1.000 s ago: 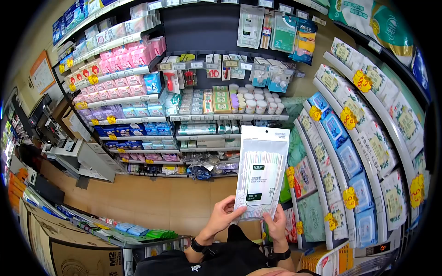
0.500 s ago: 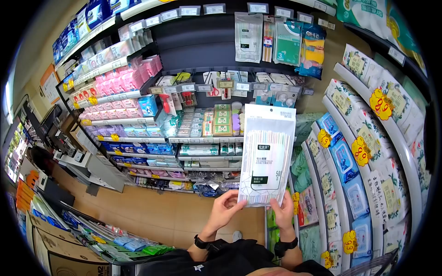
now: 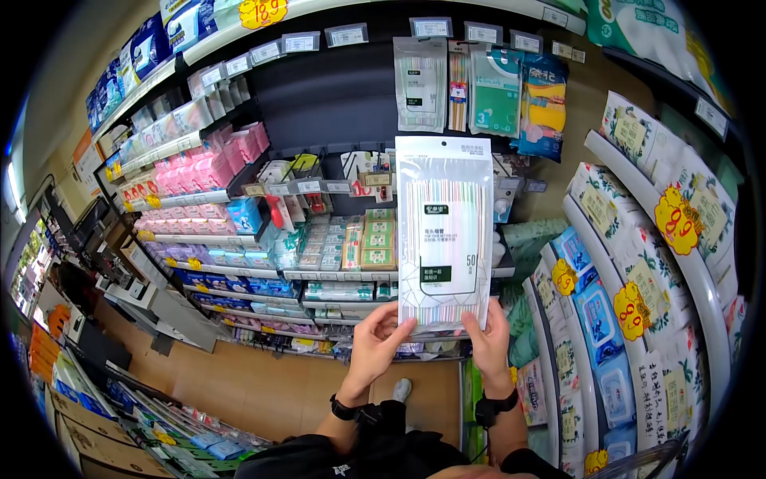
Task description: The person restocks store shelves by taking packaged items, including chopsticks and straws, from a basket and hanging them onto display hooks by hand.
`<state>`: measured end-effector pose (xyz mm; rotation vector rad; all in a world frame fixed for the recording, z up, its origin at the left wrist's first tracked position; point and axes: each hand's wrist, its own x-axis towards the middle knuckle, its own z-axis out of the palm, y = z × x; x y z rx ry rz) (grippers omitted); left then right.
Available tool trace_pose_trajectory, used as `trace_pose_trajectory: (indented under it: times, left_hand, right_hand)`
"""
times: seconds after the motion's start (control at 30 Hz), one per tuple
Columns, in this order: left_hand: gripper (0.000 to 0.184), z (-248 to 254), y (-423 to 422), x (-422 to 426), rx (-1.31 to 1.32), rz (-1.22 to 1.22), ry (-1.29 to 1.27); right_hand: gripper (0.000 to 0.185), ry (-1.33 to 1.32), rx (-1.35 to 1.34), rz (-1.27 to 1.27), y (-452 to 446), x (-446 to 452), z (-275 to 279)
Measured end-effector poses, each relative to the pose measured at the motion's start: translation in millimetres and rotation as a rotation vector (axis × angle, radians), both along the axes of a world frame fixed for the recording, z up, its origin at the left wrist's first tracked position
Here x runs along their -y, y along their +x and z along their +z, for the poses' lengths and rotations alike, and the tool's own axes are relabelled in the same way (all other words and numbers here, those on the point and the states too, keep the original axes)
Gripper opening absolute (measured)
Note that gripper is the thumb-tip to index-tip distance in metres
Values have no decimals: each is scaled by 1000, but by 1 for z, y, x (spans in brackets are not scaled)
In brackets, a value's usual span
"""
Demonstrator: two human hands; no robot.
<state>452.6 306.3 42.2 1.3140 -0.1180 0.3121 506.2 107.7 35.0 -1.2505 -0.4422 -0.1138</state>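
Note:
A clear and white packet of striped drinking straws (image 3: 444,235) is held upright in front of me, its printed face toward the camera. My left hand (image 3: 379,339) pinches its lower left corner, thumb on the front and fingers behind. My right hand (image 3: 488,335) grips the lower right corner in the same way. Both wrists wear black bands. Beyond the packet's top edge, a similar straw packet (image 3: 420,84) hangs on the rack, beside a narrow pack of sticks (image 3: 458,85), a green packet (image 3: 495,92) and a blue and yellow packet (image 3: 544,104).
Shelves of pink tissue packs (image 3: 199,172) run along the left. On the right, curved shelves hold blue wipes packs (image 3: 598,311) and white floral packs (image 3: 630,255) with yellow price tags. A cardboard box (image 3: 96,443) stands at the lower left, beside the tiled floor (image 3: 263,383).
Both hands have raised the straw packet, which now sits higher and slightly left in view, nearer the hanging packets. The head view has shifted, and the shoe shows more.

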Motion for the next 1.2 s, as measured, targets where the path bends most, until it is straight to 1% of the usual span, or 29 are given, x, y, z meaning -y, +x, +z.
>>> trace_pose_trajectory:
  times: [0.1, 0.13, 0.27, 0.37, 0.53, 0.63, 0.73, 0.83, 1.1, 1.2]
  left_hand:
    - [40, 17, 23, 1, 62, 59, 16]
    - [44, 19, 32, -3, 77, 75, 97]
    - [46, 31, 71, -15, 121, 99, 134]
    - [47, 39, 106, -22, 185, 125, 106]
    - [49, 58, 154, -35, 253, 231, 254]
    - [47, 67, 179, -41, 267, 231, 263]
    - [46, 78, 197, -45, 311, 218, 248]
    - [46, 80, 213, -47, 337, 237, 205]
    - [46, 85, 241, -53, 380, 246, 239]
    - [47, 88, 246, -56, 352, 230, 282]
  right_hand:
    - [22, 13, 27, -13, 30, -8, 11]
    - [23, 19, 38, -7, 41, -10, 14]
    - [26, 19, 83, -33, 84, -25, 31]
    - [26, 19, 130, -34, 117, -35, 46]
    - [27, -7, 200, -77, 162, -51, 71]
    - [28, 2, 204, -99, 182, -58, 80]
    - [29, -20, 237, -111, 203, -63, 84]
    - [26, 36, 241, -114, 218, -70, 89]
    - [23, 74, 268, -113, 243, -75, 95]
    - [23, 48, 280, -130, 247, -76, 99]
